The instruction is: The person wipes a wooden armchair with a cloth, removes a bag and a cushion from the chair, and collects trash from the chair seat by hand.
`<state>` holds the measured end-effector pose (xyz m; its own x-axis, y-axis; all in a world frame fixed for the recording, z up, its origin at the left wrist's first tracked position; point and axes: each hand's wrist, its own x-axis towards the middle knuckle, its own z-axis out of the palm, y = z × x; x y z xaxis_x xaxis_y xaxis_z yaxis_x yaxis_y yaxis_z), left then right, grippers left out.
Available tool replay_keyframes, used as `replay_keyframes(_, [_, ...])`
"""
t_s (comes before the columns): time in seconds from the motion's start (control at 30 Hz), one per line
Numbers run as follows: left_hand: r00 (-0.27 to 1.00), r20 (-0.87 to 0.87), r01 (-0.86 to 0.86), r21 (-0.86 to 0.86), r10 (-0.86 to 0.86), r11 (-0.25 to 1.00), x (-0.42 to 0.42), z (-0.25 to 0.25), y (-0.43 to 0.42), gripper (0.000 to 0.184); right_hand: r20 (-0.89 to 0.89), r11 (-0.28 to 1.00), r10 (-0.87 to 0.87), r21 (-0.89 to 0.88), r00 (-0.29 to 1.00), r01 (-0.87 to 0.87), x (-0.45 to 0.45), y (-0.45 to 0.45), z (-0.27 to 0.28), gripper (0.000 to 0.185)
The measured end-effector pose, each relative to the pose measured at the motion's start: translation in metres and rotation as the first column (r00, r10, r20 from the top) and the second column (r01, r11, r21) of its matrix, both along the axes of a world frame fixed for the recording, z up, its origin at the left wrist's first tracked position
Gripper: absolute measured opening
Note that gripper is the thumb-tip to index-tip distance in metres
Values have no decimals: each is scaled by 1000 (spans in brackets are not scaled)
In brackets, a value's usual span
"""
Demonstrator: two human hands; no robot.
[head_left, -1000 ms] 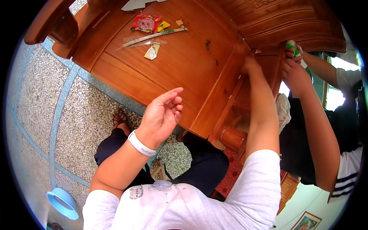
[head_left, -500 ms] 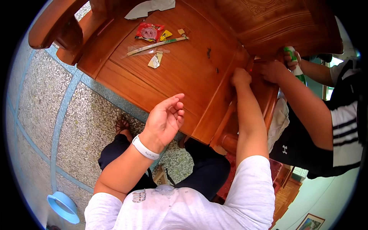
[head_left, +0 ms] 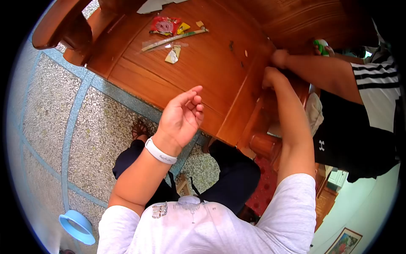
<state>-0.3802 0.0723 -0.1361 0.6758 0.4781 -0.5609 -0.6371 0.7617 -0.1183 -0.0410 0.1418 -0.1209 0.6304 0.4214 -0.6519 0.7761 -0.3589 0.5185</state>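
Bench (head_left: 190, 78) of brown wood spreads before you, your left hand (head_left: 182, 120) loosely curled and empty near its front edge. Your right hand (head_left: 272, 78) reaches to the bench's right side, its grip impossible to tell, just beside a co-worker's hand (head_left: 280, 58). A red packet (head_left: 165, 25) and thin stick (head_left: 175, 40) lie atop it.

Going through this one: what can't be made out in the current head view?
Head view: whether the right hand holds anything; the back of the hand hides its grip.
Head view: the co-worker's nearer hand, its fingers blurred and turned away.
Head view: the lower part of the green-and-white bottle, behind the co-worker's arm.
Head view: the white sheet's full outline, cut off by the top edge.
Head view: the red packet's print, too small.
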Motion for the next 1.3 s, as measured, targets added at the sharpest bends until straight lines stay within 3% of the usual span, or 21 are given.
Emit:
replay_keyframes(0.17, [1000,-5,-30,2,30,1000,-7,2,-3,20,40,955,289,-84,956,-285,-24,-39,-12,42])
replay_keyframes(0.23, [999,41,-26,7,25,1000,-11,0,-3,20,14,939,320,-136,947,-316,-52,-45,-12,39])
replay_keyframes(0.3, [998,40,-38,0,38,999,-14,1,-4,19,101,959,275,39,956,-280,-53,-55,-23,31])
replay_keyframes(0.63, [996,43,-83,22,82,996,-32,5,-4,17,155,954,267,98,951,-284,-74,-53,-15,28])
replay_keyframes(0.7, [997,48,-67,2,67,998,-35,6,-4,16,86,992,-65,110,994,55,-70,-45,-12,29])
replay_keyframes(0.83, [996,28,-81,-2,81,997,-44,7,-2,16,129,995,86,47,988,-93,-71,-48,-18,31])
replay_keyframes(0.9, [996,5,-89,-9,89,996,-47,7,-1,16,200,965,242,56,950,-258,-76,-54,-26,35])
replay_keyframes(1.0, [993,34,-112,0,111,994,-51,8,-2,16,194,948,285,89,939,-307,-71,-60,-27,33])
replay_keyframes(1.03, [993,68,-101,17,100,995,-51,7,-2,17,138,939,224,233,965,-252,-35,-61,-52,30])
replay_keyframes(1.07, [975,183,-134,33,126,990,-52,4,-2,18,95,945,240,204,966,-254,-17,-67,-66,30])
replay_keyframes(1.1, [941,320,-126,36,108,991,-53,3,-2,19,100,944,128,293,987,-152,-25,-67,-68,30])
replay_keyframes(1.13, [954,279,-124,47,107,991,-55,5,-3,20,153,927,139,329,978,-183,-32,-74,-69,30])
replay_keyframes(1.17, [960,268,-112,103,81,988,-58,0,-1,20,309,946,220,163,925,-280,28,-80,-152,27])
replay_keyframes(1.2, [970,228,-108,117,79,987,-59,1,-1,23,211,918,131,344,969,-199,-11,-86,-111,25])
replay_keyframes(1.23, [980,188,-88,151,59,985,-65,-3,-1,26,246,913,162,331,956,-240,-36,-91,-99,23])
replay_keyframes(1.3, [984,170,-72,146,47,987,-64,-18,5,27,94,885,93,448,991,-126,-57,-97,-95,24])
